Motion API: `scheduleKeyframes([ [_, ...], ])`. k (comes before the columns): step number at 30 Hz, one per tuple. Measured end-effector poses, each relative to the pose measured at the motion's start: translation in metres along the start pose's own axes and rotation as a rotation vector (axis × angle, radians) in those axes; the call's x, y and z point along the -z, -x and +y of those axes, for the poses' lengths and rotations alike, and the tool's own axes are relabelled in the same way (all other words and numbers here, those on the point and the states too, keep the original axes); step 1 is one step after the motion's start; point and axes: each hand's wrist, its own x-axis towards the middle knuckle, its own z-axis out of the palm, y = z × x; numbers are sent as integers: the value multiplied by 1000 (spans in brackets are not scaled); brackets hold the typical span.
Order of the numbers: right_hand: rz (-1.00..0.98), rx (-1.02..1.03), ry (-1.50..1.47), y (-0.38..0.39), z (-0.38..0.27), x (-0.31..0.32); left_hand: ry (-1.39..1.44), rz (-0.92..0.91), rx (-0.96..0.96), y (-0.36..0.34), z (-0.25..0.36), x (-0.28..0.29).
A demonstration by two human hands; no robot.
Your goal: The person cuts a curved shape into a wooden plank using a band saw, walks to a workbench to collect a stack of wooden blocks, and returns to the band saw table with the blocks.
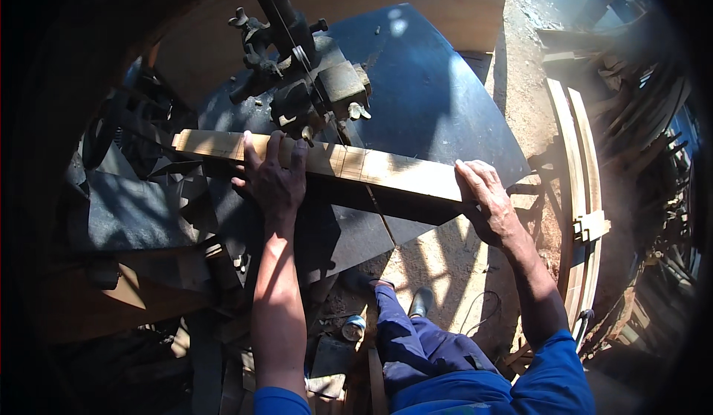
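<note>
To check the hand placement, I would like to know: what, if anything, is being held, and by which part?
A long wooden piece: the left hand holds it left of its middle, the right hand at its right end.

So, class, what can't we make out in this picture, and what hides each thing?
All in the head view:
1. Wooden beam: underside faces away from the camera.
2. Right hand: thumb unclear, lost in shadow near the beam's end.
3. Saw blade: too thin to tell whether it touches the beam.
4. Saw column: top cut off by the upper edge.
</note>
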Motion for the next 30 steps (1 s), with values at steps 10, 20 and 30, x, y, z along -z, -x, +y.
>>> scheduleKeyframes([
  [10, 141, -56, 19, 56, -5, 11, -16, 8, -80, 47, -8, 10],
  [20, 219, 40, 22, 83, -7, 8, 176, 147, -229, 41, -46, -3],
  [30, 230, 82, -6, 8, -80, -66, 55, 23, 365, 27, -16, -2],
])
